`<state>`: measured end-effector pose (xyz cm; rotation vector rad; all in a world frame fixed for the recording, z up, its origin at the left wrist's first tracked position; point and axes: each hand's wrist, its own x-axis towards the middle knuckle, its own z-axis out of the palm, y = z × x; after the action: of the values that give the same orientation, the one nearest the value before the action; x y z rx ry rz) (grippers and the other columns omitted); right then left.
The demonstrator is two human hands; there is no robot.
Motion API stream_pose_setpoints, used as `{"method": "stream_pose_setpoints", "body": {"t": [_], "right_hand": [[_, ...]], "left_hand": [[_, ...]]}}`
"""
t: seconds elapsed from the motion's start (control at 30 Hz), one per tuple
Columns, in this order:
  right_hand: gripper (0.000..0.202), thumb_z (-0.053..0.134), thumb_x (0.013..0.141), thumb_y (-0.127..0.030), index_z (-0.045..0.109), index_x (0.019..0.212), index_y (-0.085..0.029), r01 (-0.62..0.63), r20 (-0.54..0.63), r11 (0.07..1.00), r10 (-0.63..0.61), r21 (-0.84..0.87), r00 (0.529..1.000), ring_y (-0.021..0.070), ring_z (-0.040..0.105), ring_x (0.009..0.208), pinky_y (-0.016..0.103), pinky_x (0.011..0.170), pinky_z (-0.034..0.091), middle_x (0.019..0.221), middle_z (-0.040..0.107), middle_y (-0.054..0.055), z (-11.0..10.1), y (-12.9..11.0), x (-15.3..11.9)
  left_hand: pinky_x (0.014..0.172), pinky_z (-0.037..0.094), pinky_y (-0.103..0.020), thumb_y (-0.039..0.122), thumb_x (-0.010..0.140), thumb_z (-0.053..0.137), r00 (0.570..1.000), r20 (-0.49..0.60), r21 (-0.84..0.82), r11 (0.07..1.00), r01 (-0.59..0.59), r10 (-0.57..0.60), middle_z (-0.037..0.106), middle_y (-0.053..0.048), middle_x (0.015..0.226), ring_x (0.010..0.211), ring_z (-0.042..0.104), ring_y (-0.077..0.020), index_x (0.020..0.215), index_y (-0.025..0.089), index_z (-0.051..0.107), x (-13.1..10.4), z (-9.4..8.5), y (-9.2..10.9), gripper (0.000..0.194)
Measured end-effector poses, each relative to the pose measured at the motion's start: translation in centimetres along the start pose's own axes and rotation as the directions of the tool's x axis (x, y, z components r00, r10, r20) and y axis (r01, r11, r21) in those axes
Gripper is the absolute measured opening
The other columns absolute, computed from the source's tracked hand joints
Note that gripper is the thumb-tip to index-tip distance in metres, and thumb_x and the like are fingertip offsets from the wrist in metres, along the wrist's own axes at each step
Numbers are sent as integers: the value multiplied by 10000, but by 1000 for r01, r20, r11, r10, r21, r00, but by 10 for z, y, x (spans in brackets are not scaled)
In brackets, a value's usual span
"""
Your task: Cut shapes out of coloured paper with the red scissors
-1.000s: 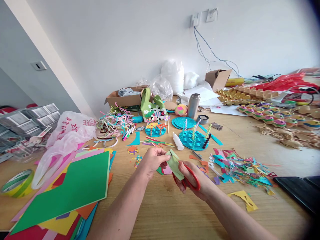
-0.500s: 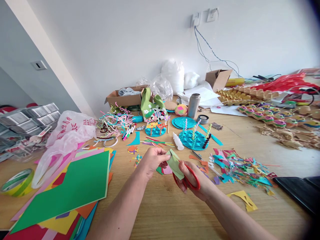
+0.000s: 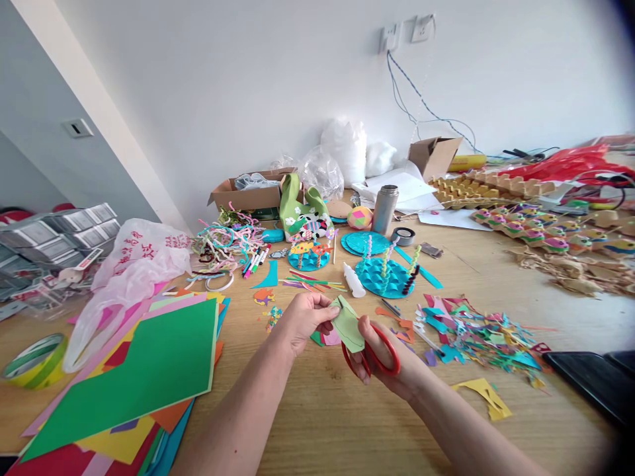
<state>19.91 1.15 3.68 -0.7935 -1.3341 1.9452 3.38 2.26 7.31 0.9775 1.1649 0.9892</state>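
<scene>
Between thumb and fingers my left hand pinches a small light green piece of paper that has a drawn line on it. Red-handled scissors are in my right hand, with the thumb and fingers through the loops. The blades are mostly hidden at the paper's right edge. Just beyond the hands lie a white glue bottle and a blue disc with upright fuzzy stems.
Green sheet tops a stack of coloured paper at left. Paper scraps lie right of my hands, near a black object. Farther back stand a metal bottle and cardboard box.
The scissor handles have spread wider apart and my right hand has shifted slightly right. My left hand and the paper have barely moved.
</scene>
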Motion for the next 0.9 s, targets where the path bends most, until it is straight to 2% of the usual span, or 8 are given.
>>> {"method": "stream_pose_setpoints", "body": {"t": [0.23, 0.5, 0.7, 0.9], "right_hand": [[650, 512, 739, -780, 500, 563, -155, -4, -9, 1000, 4, -11, 1000, 74, 457, 343, 198, 371, 335, 461, 504, -22, 1, -4, 0], [669, 545, 663, -822, 510, 663, -154, 1, 84, 999, 2, -32, 996, 91, 518, 400, 195, 407, 339, 523, 561, 1, -3, -6, -1], [588, 741, 618, -671, 542, 805, -149, -35, 173, 998, 27, 43, 985, 111, 549, 489, 203, 462, 358, 585, 598, 10, -6, -9, -2], [582, 806, 615, -569, 578, 934, -139, -48, 247, 989, 13, 139, 969, 130, 567, 619, 234, 580, 403, 702, 628, 38, -7, -11, -2]], "left_hand": [[535, 402, -229, 438, 528, 828, 1000, 3, -51, 999, 10, -10, 594, -3, 633, 526, 530, -89, 736, 123, 606, 1, 0, -4, 439], [514, 397, -223, 446, 499, 839, 998, 4, -50, 997, 56, -55, 573, 13, 585, 482, 493, -74, 728, 122, 603, 1, 0, -3, 461], [514, 395, -225, 421, 531, 826, 999, -13, -25, 999, 31, -31, 589, 0, 596, 497, 509, -83, 717, 126, 607, -1, -1, 0, 412], [522, 399, -229, 406, 544, 828, 1000, 10, -30, 999, 21, -21, 606, -14, 614, 519, 534, -95, 711, 124, 619, -3, -1, 3, 389]]}}
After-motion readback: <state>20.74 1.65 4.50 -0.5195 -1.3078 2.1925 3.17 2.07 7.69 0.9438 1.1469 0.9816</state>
